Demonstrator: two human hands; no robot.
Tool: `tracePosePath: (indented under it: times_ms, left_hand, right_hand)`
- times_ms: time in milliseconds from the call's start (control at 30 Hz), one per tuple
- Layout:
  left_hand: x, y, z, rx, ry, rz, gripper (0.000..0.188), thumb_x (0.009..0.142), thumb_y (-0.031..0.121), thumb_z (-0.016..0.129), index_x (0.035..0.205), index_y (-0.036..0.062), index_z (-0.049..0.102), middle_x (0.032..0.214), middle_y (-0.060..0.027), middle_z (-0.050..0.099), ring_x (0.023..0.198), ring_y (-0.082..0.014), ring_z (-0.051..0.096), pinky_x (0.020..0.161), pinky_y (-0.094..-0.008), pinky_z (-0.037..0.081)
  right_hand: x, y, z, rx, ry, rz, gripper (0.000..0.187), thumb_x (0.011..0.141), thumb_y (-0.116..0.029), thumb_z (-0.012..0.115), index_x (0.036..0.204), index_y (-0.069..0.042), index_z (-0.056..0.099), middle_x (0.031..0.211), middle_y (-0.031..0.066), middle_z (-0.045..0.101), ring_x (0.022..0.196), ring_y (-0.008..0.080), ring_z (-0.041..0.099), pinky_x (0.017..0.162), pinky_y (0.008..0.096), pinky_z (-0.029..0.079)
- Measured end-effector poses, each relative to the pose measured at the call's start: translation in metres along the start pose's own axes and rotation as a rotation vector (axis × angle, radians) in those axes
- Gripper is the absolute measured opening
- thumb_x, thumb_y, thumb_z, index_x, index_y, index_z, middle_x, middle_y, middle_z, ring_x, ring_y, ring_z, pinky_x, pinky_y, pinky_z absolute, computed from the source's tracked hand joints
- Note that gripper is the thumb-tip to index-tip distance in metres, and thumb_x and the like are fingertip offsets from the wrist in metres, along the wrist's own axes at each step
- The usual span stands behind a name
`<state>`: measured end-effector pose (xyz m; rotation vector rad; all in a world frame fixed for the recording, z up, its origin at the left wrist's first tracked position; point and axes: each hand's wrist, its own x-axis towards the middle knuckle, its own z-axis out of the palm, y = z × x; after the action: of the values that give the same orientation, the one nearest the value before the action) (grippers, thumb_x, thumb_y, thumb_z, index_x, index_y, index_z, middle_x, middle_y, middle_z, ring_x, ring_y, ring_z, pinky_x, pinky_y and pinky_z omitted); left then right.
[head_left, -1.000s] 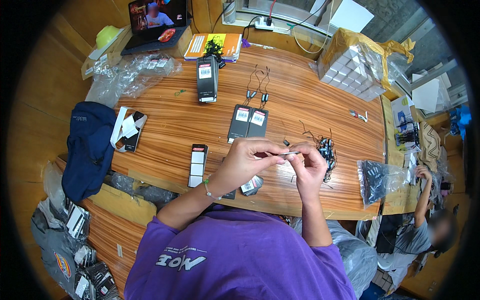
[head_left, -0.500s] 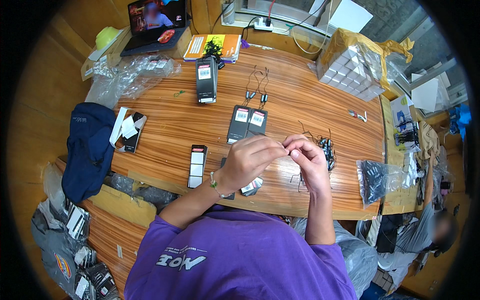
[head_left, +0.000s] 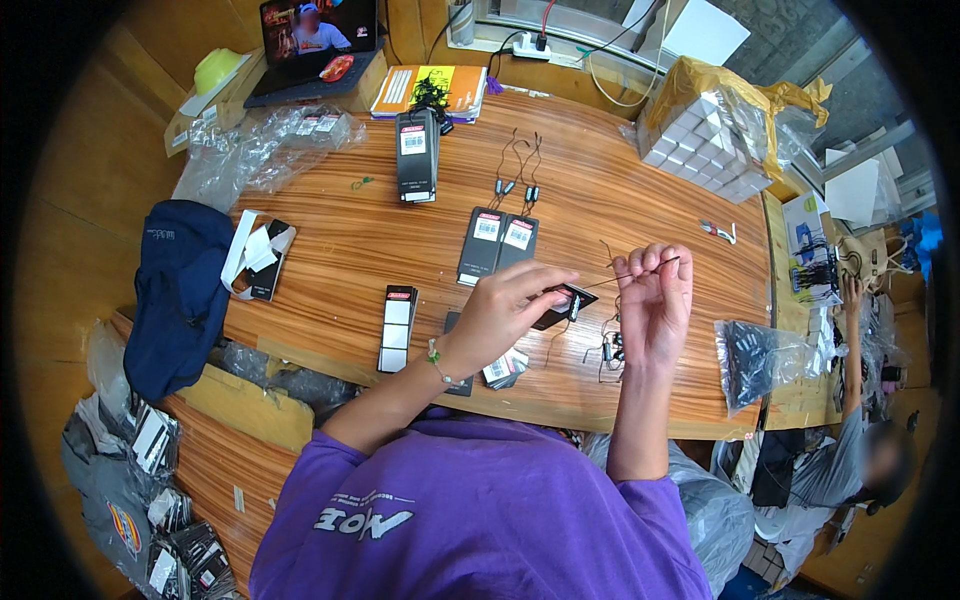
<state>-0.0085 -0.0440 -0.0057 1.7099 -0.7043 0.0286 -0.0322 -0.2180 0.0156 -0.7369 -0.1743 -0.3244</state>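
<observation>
Above near edge of wooden table (head_left: pixel 330 215), centre-right: thin black wire (head_left: pixel 640 270) stretched btwn both hands, roughly level, far end poking out past right fingers. Held taut and lifted off the wood, prob. so it stays straight and clear of the clutter below.

Left hand (head_left: pixel 505 305) fingers closed in a pinch at wire's left end, with a small black flat package (head_left: pixel 565 303) tucked under the fingertips, tilted; whether the wire goes into it, can't tell. Right hand (head_left: pixel 655 300) raised, fingers curled narrow, pinching wire near the top, palm toward person.

Just below the hands, on table: loose tangle of small black wired parts (head_left: pixel 608 345), w/in easy reach, looks like the supply heap. Small stack of cards (head_left: pixel 505 368) at near edge under left wrist.

Further out: two black packs w/ white labels (head_left: pixel 498 243) side by side beyond left hand; another black-white strip pack (head_left: pixel 397 328) to the left; taller black box (head_left: pixel 416 155) far centre. Clear bag of dark parts (head_left: pixel 755 355) right, at table edge. Bagged stack of white boxes (head_left: pixel 705 145) far right. Blue cap (head_left: pixel 180 290) left edge. Laptop (head_left: pixel 310 40) far left, screen lit.

Another person (head_left: pixel 850 440) at far right, lower, arm reaching up to a side table.
</observation>
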Motion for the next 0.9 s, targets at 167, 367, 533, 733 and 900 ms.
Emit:
tracePosePath:
  times_ms: [167, 367, 533, 733, 900]
  left_hand:
    - [-0.009, 0.001, -0.032, 0.126, -0.076, 0.012, 0.04, 0.067, 0.01, 0.071, 0.106, 0.0071, 0.062, 0.105, -0.0074, 0.057, 0.099, -0.0215, 0.055, 0.086, -0.0319, 0.044]
    - [-0.051, -0.033, -0.125, 0.406, -0.172, -0.318, 0.042, 0.068, 0.018, 0.071, 0.107, 0.0063, 0.061, 0.111, -0.0097, 0.055, 0.11, -0.0254, 0.047, 0.095, -0.0345, 0.037]
    - [-0.084, -0.059, -0.141, 0.525, -0.122, -0.439, 0.057, 0.062, 0.02, 0.075, 0.113, 0.0064, 0.056, 0.114, -0.0122, 0.051, 0.11, -0.0284, 0.046, 0.096, -0.034, 0.036]
    - [-0.088, -0.054, -0.134, 0.609, 0.007, -0.38, 0.049, 0.063, 0.012, 0.074, 0.109, 0.0039, 0.057, 0.109, -0.0116, 0.052, 0.108, -0.0271, 0.047, 0.092, -0.0328, 0.038]
    - [-0.071, -0.031, -0.119, -0.18, 0.205, -0.562, 0.03, 0.074, 0.002, 0.067, 0.101, -0.001, 0.056, 0.09, -0.0065, 0.06, 0.087, -0.0131, 0.058, 0.077, -0.0231, 0.046]
  right_hand:
    - [-0.003, -0.001, 0.002, -0.041, -0.017, 0.07, 0.008, 0.089, -0.012, 0.05, 0.094, -0.007, 0.049, 0.077, 0.0057, 0.051, 0.067, 0.0152, 0.049, 0.069, 0.0347, 0.041]
    - [-0.012, -0.019, -0.005, -0.14, 0.024, 0.096, 0.01, 0.088, -0.014, 0.052, 0.093, -0.006, 0.049, 0.073, 0.0057, 0.05, 0.058, 0.0142, 0.046, 0.058, 0.0293, 0.037]
    - [-0.008, -0.022, -0.011, -0.195, 0.069, 0.028, 0.009, 0.089, -0.014, 0.051, 0.093, -0.005, 0.049, 0.072, 0.0062, 0.049, 0.06, 0.0147, 0.046, 0.058, 0.0285, 0.037]
    - [-0.013, -0.021, -0.013, -0.379, 0.096, 0.073, 0.007, 0.087, -0.008, 0.052, 0.091, -0.003, 0.051, 0.072, 0.0054, 0.052, 0.059, 0.0112, 0.047, 0.053, 0.023, 0.037]
    - [-0.019, -0.012, -0.002, -0.804, 0.056, 0.169, 0.004, 0.083, -0.006, 0.058, 0.084, -0.003, 0.055, 0.068, 0.0004, 0.054, 0.059, 0.0053, 0.047, 0.051, 0.0179, 0.035]
